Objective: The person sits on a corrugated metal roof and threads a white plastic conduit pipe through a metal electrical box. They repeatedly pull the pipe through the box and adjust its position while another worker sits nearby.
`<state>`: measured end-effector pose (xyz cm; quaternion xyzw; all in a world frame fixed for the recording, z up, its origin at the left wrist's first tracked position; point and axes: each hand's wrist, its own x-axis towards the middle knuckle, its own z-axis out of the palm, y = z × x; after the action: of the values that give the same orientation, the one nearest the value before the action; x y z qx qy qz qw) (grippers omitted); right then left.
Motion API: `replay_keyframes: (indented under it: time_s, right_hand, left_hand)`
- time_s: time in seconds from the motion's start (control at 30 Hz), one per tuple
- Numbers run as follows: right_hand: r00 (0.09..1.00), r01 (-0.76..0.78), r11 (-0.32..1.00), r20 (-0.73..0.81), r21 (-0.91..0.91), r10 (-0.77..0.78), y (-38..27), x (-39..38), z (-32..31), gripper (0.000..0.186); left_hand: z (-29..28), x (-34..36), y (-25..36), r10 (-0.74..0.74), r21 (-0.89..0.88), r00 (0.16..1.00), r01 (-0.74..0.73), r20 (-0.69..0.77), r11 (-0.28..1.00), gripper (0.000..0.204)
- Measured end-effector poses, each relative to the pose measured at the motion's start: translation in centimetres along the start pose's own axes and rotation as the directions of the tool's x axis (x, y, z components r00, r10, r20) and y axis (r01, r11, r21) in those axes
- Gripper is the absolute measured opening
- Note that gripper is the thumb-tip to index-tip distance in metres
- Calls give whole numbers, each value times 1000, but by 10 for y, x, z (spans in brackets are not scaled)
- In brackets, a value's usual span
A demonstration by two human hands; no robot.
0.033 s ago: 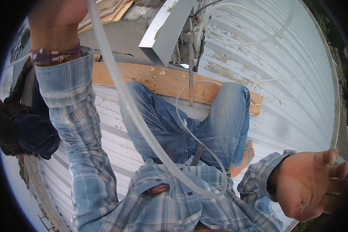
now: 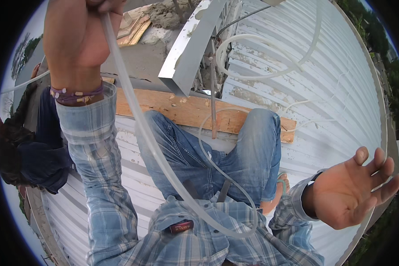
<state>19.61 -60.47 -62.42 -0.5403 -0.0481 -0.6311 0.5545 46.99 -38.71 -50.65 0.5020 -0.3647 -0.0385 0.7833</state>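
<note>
Raised at the upper left, my left hand (image 2: pixel 77 37) is closed around a translucent plastic hose (image 2: pixel 139 117); its fingertips are partly cut off by the top edge. From there the hose hangs down across my chest, bends round at the shirt and loops back up between my knees. My right hand (image 2: pixel 348 188) is held out to the right, palm up, fingers spread, with nothing in it. More hose lies in a loose coil (image 2: pixel 224 51) at the upper right.
Under me is a pale corrugated metal roof (image 2: pixel 314 146). A wooden plank (image 2: pixel 181 106) lies across it before my knees. Beyond stand a metal box channel (image 2: pixel 186 48) and a thin rod (image 2: pixel 213 97). Someone in dark clothes (image 2: pixel 44 164) is at the left. The roof edge (image 2: pixel 380 102) curves along the right.
The whole scene sits slightly lower in view. More of my left hand on the hose shows. My right hand has risen a little, fingers spread wider.
</note>
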Motion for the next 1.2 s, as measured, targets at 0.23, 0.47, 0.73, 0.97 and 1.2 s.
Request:
replay_keyframes:
  time_s: [0.23,0.47,0.73,0.97,1.2]
  right_hand:
    - [536,-832,496,589,248,605,112,59,64,92]
    - [483,-797,222,372,562,793,136,92,75,82]
    - [877,-433,854,354,288,325,88,82,74,20]
    - [97,-514,856,995,51,-1,38,-46,149,9]
    - [-132,-547,837,985,21,-111,49,-123,161,18]
  left_hand:
    - [31,-67,-5,116,225,979,-77,-166,971,50]
    - [14,-154,-12,-145,538,915,-89,376,838,37]
    - [-29,-199,-33,-438,585,778,112,452,803,84]
    - [-20,-145,32,-206,-301,973,227,99,926,91]
    - [-95,-210,98,44,-343,930,-178,-365,922,35]
